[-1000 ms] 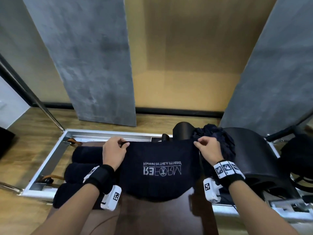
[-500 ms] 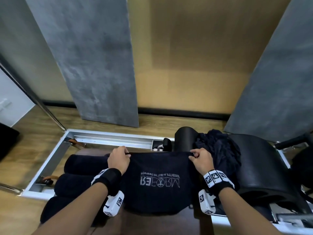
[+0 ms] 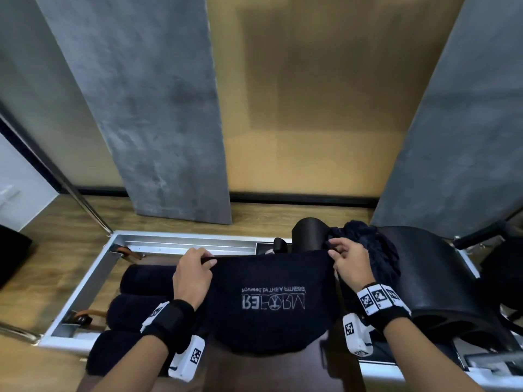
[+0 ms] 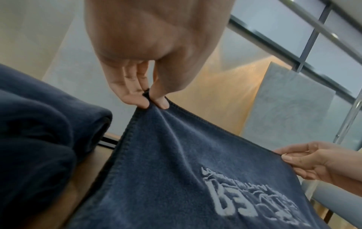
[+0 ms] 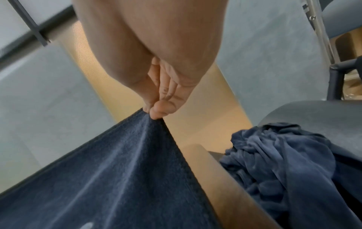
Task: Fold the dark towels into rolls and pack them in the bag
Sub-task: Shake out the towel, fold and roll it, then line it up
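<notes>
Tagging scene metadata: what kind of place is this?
Probably a Pilates or fitness studio: a towel embroidered with a fitness logo, an aluminium reformer-style frame, and a black padded barrel.

Bottom rolled towel (image 3: 113,355) partly hidden behind left forearm.

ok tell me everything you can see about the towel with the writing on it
The towel is dark navy, soft and fleecy-looking, with a stitched hem and pale embroidered lettering that reads upside down in the head view. It is spread open and held taut along its far edge: the left hand pinches one corner between thumb and fingers, the right hand pinches the other. The near part curves down toward the person. Rolled towels lie to its left, a crumpled pile of towels to its right.
</notes>
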A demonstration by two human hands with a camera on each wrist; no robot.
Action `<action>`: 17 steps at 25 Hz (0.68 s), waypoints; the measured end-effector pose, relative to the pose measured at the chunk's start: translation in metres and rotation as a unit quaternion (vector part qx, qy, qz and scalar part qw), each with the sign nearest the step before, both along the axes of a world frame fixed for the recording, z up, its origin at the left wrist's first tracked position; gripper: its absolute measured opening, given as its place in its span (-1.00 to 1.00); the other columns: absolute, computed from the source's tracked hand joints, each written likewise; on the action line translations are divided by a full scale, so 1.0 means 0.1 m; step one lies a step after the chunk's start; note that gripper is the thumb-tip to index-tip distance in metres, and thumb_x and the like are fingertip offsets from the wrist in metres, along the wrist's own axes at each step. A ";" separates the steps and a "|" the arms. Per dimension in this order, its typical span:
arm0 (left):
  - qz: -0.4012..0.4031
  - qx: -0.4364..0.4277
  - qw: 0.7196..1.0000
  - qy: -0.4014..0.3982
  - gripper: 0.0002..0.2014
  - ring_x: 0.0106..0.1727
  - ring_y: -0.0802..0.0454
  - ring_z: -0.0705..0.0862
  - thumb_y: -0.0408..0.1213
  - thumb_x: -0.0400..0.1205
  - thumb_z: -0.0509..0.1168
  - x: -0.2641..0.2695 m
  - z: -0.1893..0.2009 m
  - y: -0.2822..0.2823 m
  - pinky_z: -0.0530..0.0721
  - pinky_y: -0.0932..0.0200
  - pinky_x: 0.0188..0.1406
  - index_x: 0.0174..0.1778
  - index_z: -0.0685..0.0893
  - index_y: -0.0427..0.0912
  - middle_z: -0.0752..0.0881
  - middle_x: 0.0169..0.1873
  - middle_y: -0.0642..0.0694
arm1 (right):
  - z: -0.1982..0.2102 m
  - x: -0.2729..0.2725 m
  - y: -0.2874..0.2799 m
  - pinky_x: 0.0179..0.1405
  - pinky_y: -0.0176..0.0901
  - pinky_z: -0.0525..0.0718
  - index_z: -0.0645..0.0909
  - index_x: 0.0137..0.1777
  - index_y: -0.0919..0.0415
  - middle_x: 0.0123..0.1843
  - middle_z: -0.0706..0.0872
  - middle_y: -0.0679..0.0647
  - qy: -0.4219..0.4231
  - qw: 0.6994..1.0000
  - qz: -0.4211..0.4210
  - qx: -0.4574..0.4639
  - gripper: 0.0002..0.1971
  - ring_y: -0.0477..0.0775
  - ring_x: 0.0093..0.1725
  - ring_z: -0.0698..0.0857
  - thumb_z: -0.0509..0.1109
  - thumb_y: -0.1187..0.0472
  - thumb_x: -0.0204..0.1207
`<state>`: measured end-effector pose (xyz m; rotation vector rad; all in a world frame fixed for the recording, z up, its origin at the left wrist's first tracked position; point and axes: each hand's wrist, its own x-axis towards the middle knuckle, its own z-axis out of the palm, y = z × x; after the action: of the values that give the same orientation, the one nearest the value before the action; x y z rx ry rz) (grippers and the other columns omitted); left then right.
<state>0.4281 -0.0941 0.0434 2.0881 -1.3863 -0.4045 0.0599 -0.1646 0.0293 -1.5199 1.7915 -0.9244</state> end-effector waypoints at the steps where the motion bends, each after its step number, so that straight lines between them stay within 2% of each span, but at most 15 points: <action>1: -0.003 -0.013 1.000 -0.001 -0.87 0.00 0.00 0.69 -0.23 0.69 0.52 0.03 0.03 0.08 0.52 0.03 -0.13 -0.13 0.72 0.02 0.70 -0.07 0.13 | 0.08 -0.02 0.05 -0.02 0.02 0.79 0.85 0.17 0.21 -0.18 0.80 0.05 0.007 1.000 0.007 -0.010 -0.80 0.10 -0.22 0.79 0.52 0.41 0.62; 3: -0.015 -0.040 0.999 -0.011 -0.84 -0.08 0.09 0.64 -0.18 0.65 0.56 0.11 0.14 0.26 0.51 0.03 -0.18 -0.17 0.71 0.07 0.65 -0.13 0.18 | 0.30 -0.06 0.23 -0.14 -0.25 0.66 0.88 0.05 0.20 -0.33 0.77 -0.11 0.030 0.999 0.026 -0.026 -0.84 -0.12 -0.29 0.73 0.51 0.41 0.63; 4: -0.018 -0.051 0.999 -0.009 -0.82 -0.12 0.14 0.63 -0.16 0.63 0.58 0.15 0.22 0.35 0.50 0.05 -0.21 -0.20 0.70 0.11 0.64 -0.15 0.19 | 0.43 -0.08 0.33 -0.20 -0.30 0.62 0.87 -0.05 0.17 -0.41 0.74 -0.15 0.033 0.998 0.032 -0.031 -0.84 -0.18 -0.34 0.71 0.51 0.42 0.63; 7: -0.029 -0.095 0.995 0.024 -0.77 -0.18 0.28 0.67 -0.15 0.58 0.62 0.27 0.53 0.59 0.51 0.09 -0.27 -0.26 0.70 0.14 0.68 -0.14 0.23 | 0.82 -0.09 0.64 -0.30 -0.19 0.68 0.78 -0.13 0.15 -0.51 0.74 0.01 0.018 0.998 0.016 -0.064 -0.81 -0.12 -0.49 0.70 0.46 0.41 0.66; 9: -0.048 -0.120 0.989 0.075 -0.81 -0.26 0.21 0.74 -0.20 0.56 0.63 0.32 0.75 0.72 0.64 0.04 -0.22 -0.23 0.76 0.12 0.78 -0.17 0.23 | 1.06 -0.06 0.85 -0.37 -0.13 0.72 0.73 -0.10 0.18 -0.48 0.78 0.16 -0.024 0.995 -0.007 -0.097 -0.81 0.04 -0.50 0.76 0.40 0.42 0.70; 10: -0.055 -0.133 0.983 0.115 -0.83 -0.35 0.06 0.79 -0.27 0.59 0.61 0.32 0.84 0.75 0.69 0.05 -0.28 -0.21 0.79 0.08 0.83 -0.23 0.15 | 1.16 -0.04 0.93 -0.42 -0.11 0.73 0.70 -0.08 0.23 -0.43 0.78 0.25 -0.060 0.992 -0.012 -0.109 -0.81 0.14 -0.49 0.79 0.36 0.45 0.73; 12: -0.061 -0.157 0.963 0.212 -0.82 -0.51 -0.15 0.81 -0.45 0.65 0.51 0.32 1.03 0.87 0.61 0.21 -0.62 -0.18 0.78 -0.07 0.87 -0.27 -0.10 | 1.33 0.01 1.15 -0.50 -0.08 0.76 0.65 -0.05 0.31 -0.34 0.75 0.38 -0.139 0.982 -0.012 -0.128 -0.83 0.28 -0.48 0.81 0.30 0.48 0.75; 14: -0.075 -0.190 0.938 0.281 -0.83 -0.49 -0.22 0.83 -0.52 0.69 0.46 0.34 1.21 1.00 0.54 0.26 -0.74 -0.13 0.77 -0.16 0.85 -0.30 -0.22 | 1.49 0.02 1.36 -0.54 -0.12 0.75 0.65 -0.03 0.34 -0.40 0.73 0.30 -0.186 0.967 -0.027 -0.170 -0.85 0.27 -0.51 0.80 0.31 0.49 0.75; 17: -0.120 -0.251 0.916 0.288 -0.82 -0.48 -0.14 0.80 -0.48 0.73 0.43 0.36 1.44 1.22 0.75 0.11 -0.60 -0.02 0.82 -0.09 0.80 -0.43 -0.25 | 1.68 -0.02 1.60 -0.69 -0.23 0.50 0.71 -0.11 0.23 -0.51 0.69 0.22 -0.161 0.969 -0.014 -0.185 -0.79 0.14 -0.68 0.59 0.35 0.44 0.73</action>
<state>0.4644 0.0274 0.1874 1.2487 -1.2162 -0.6252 0.0579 -0.0045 0.1971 -1.4569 1.4670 -1.4917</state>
